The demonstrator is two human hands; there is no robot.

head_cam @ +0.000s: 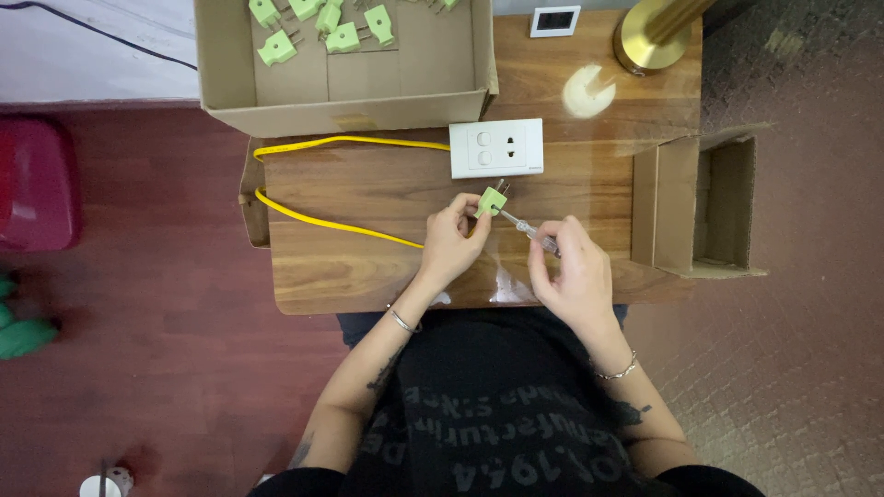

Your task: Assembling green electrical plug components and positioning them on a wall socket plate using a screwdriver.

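On the wooden table point(368, 276), your left hand point(448, 244) pinches the green plug point(491, 201) just below the white socket plate point(495, 147); your right hand point(575, 271) grips the screwdriver point(529, 230) against it: a slip could jab your fingers

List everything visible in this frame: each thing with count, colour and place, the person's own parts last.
green plug: one, light green, in left hand
screwdriver: one, clear handle, in right hand, tip at plug
yellow cable: one, looping across table's left half
wall socket plate: one, white, table centre
cardboard box: one, brown, top, holding several loose green plugs
small carton: one, brown, open, table's right edge
lamp base: one, brass, top right
wooden table: one, brown
left hand: holding plug
right hand: holding screwdriver
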